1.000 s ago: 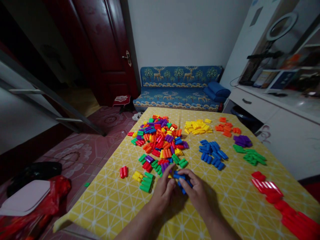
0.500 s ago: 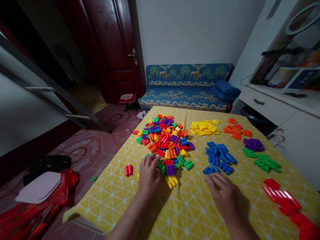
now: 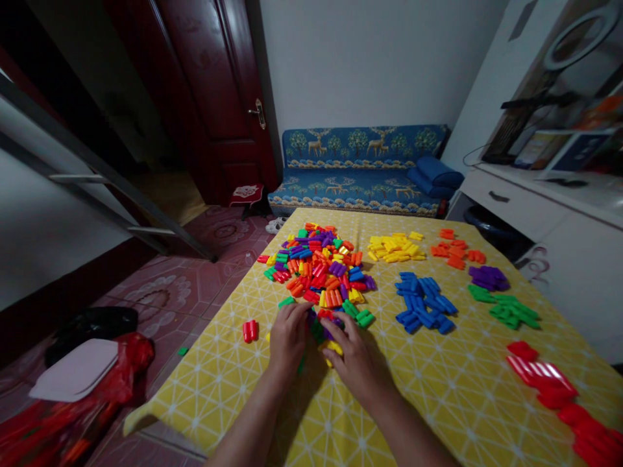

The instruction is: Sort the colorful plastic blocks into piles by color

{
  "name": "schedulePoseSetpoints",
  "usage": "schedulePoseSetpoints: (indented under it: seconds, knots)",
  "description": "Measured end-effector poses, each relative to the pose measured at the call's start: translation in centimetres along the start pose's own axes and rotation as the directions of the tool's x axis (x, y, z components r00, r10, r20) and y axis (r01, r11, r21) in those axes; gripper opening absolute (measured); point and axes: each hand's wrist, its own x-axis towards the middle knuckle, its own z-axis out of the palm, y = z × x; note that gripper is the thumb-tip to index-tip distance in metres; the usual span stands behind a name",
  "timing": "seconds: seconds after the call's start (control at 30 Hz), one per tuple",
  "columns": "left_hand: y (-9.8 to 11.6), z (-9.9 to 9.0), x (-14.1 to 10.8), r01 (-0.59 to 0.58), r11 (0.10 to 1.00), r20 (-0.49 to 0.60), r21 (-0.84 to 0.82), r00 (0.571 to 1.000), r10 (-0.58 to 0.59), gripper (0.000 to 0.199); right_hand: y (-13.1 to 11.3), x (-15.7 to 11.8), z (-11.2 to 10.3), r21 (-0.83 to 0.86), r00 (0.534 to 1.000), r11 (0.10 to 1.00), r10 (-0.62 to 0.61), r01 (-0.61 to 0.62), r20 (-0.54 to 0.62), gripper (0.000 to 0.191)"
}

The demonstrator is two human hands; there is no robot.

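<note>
Small plastic building blocks in several colours make a mixed pile point(image 3: 318, 269) on the table. At its near edge my left hand point(image 3: 288, 337) rests over some blocks, fingers bent and thumb apart from them. A green block point(image 3: 301, 364) shows partly just below that hand. My right hand point(image 3: 357, 360) reaches in from the right, fingers and thumb spread, over purple and red blocks. Its thumb is beside a yellow block point(image 3: 335, 347). The blocks under both palms are mostly hidden. A red block point(image 3: 250, 331) lies alone to the left of my left hand.
Separate groups lie to the right: yellow blocks point(image 3: 395, 248), orange blocks point(image 3: 455, 250), blue blocks point(image 3: 423, 303), purple blocks point(image 3: 489, 278), green blocks point(image 3: 511, 311) and red blocks point(image 3: 549, 383). A patterned yellow cloth point(image 3: 214, 389) covers the table. A sofa point(image 3: 355, 181) stands behind it.
My right hand has moved left, from beside the blue blocks to the near edge of the mixed pile. My left hand stays there, and a green block now shows below it.
</note>
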Motion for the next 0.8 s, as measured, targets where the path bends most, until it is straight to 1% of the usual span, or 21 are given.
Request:
schedulePoseSetpoints:
  seconds: [0.07,0.1,0.13,0.17,0.23,0.27,0.3,0.33,0.37,0.43,0.47,0.53,0.6,0.63,0.7,0.8]
  knots:
    - [1.2,0.4,-0.3,0.09,0.981,0.021,-0.173,0.996,-0.088,0.026,0.3,-0.1,0.8,0.173,0.993,0.984,0.068,-0.051,-0.097,0.034]
    - [1.8,0.7,-0.4,0.149,0.953,0.049,-0.264,0.989,-0.141,0.025,0.6,-0.2,1.1,0.292,0.982,0.953,0.124,-0.078,-0.142,0.029]
    - [2.4,1.2,-0.6,0.207,0.915,0.084,-0.346,0.978,-0.189,0.025,0.9,-0.5,1.1,0.415,0.969,0.904,0.187,-0.105,-0.161,0.028]
    - [2.9,1.8,-0.7,0.259,0.873,0.121,-0.413,0.966,-0.229,0.025,1.2,-0.7,1.1,0.527,0.957,0.839,0.247,-0.133,-0.152,0.029]
    - [3.9,2.9,-1.0,0.334,0.809,0.203,-0.484,0.942,-0.267,0.023,1.5,-1.1,0.7,0.681,0.943,0.707,0.325,-0.191,-0.073,0.035]
    - [4.3,3.4,-1.0,0.358,0.798,0.24,-0.485,0.932,-0.273,0.022,1.6,-1.3,0.4,0.719,0.939,0.662,0.341,-0.213,-0.035,0.038]
    - [4.7,3.8,-1.0,0.363,0.807,0.268,-0.465,0.927,-0.263,0.02,1.6,-1.3,0.2,0.737,0.936,0.635,0.351,-0.23,-0.01,0.042]
    - [5.0,4.2,-0.9,0.343,0.834,0.282,-0.432,0.93,-0.237,0.018,1.5,-1.3,0.0,0.743,0.933,0.623,0.36,-0.245,0.006,0.047]
    - [5.3,4.4,-0.7,0.299,0.872,0.281,-0.388,0.939,-0.197,0.016,1.5,-1.2,-0.1,0.743,0.927,0.618,0.375,-0.259,0.011,0.051]
    - [5.6,4.7,0.1,0.154,0.95,0.252,-0.273,0.964,-0.084,0.014,1.7,-0.9,-0.1,0.749,0.901,0.599,0.434,-0.283,-0.006,0.052]
    - [5.6,4.8,0.7,0.078,0.975,0.238,-0.207,0.971,-0.028,0.017,1.8,-0.7,-0.1,0.759,0.879,0.584,0.475,-0.287,-0.033,0.05]
    - [5.3,5.1,2.3,-0.034,0.997,0.239,-0.072,0.97,0.051,0.021,2.3,-0.4,0.0,0.778,0.824,0.562,0.557,-0.282,-0.105,0.048]
    - [4.9,5.5,4.2,-0.112,0.991,0.274,0.068,0.957,0.09,0.028,2.8,-0.3,0.1,0.795,0.77,0.535,0.623,-0.286,-0.142,0.05]
    - [4.7,5.7,5.1,-0.146,0.98,0.308,0.138,0.946,0.098,0.032,3.0,-0.4,0.1,0.807,0.754,0.515,0.642,-0.287,-0.141,0.053]
    - [4.5,6.0,6.7,-0.219,0.94,0.394,0.262,0.913,0.102,0.038,3.4,-0.5,0.3,0.835,0.746,0.477,0.654,-0.275,-0.128,0.056]
    - [4.8,6.0,8.2,-0.32,0.863,0.511,0.39,0.855,0.086,0.038,3.7,-0.6,0.5,0.866,0.745,0.44,0.655,-0.238,-0.128,0.056]
